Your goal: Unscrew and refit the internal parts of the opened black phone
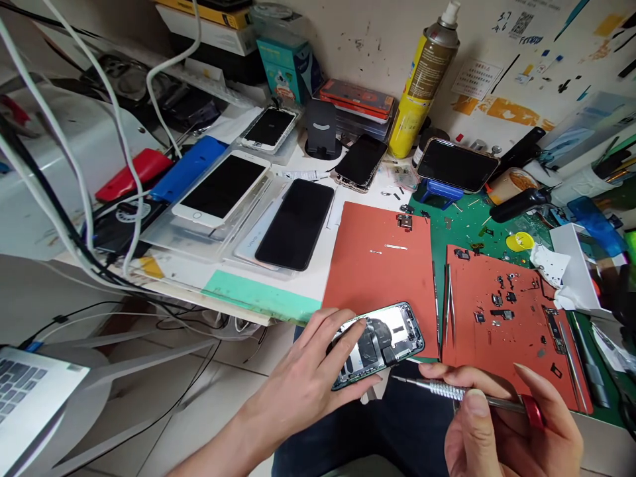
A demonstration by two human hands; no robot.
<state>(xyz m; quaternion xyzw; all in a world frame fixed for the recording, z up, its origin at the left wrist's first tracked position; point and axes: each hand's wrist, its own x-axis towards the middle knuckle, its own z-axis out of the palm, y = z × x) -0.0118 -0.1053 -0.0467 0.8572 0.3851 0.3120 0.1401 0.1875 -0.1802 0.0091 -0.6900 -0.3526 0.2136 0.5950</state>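
An opened phone [397, 334], its inner metal plate and parts showing, is tilted at the front edge of the left red mat [368, 285]. My left hand [318, 364] grips it from the left, fingers over the top and thumb along the lower edge. In my right hand [507, 424] is a slim precision screwdriver [447, 391] with a knurled silver shaft and a red end. Its thin tip points left, just below the phone's lower right side and apart from it. A small metal part [405, 222] lies at the mat's far edge.
The right red mat [472, 338] carries several small phone parts, screws and tweezers [449, 305]. Left of the mats lie a black phone [297, 225] and a white phone [223, 185]. A yellow spray can [415, 93] stands behind. Cables [114, 132] hang at left above a laptop [30, 391].
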